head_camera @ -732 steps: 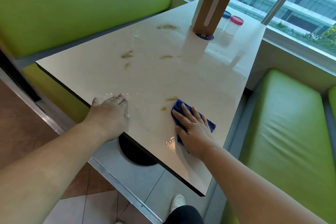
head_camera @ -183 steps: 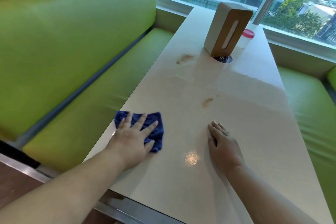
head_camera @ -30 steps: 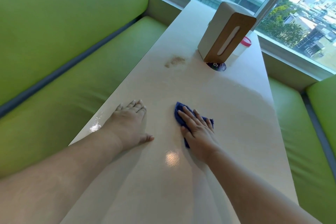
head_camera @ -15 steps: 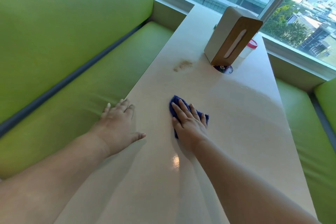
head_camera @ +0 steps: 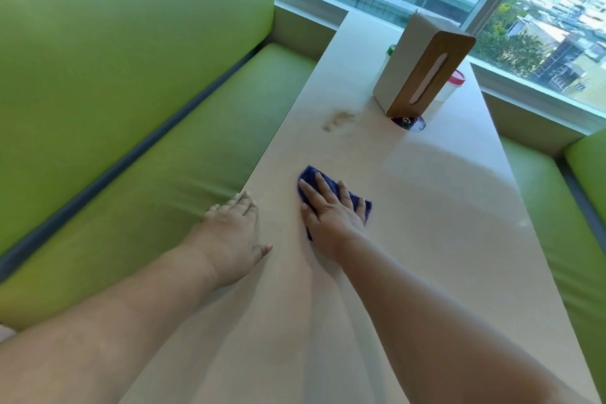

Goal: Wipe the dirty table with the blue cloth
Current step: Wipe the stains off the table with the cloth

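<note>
A long cream table [head_camera: 442,239] runs away from me toward the window. My right hand [head_camera: 331,216] lies flat with spread fingers on the blue cloth [head_camera: 311,178], pressing it to the tabletop near the middle. Most of the cloth is hidden under the hand. My left hand [head_camera: 232,233] rests palm down at the table's left edge, holding nothing. One brown smear [head_camera: 339,120] lies on the table beyond the cloth, a little to the left of the tissue box.
A white and wood tissue box [head_camera: 423,72] stands at the far end, with a red-lidded jar [head_camera: 454,84] behind it, a green-lidded one [head_camera: 390,51] partly hidden, and a dark round sticker [head_camera: 410,122] at its foot. Green benches [head_camera: 131,180] flank both sides.
My right hand has slid the blue cloth a little farther up the table toward the brown smear. My left hand has shifted outward to the table's left edge.
</note>
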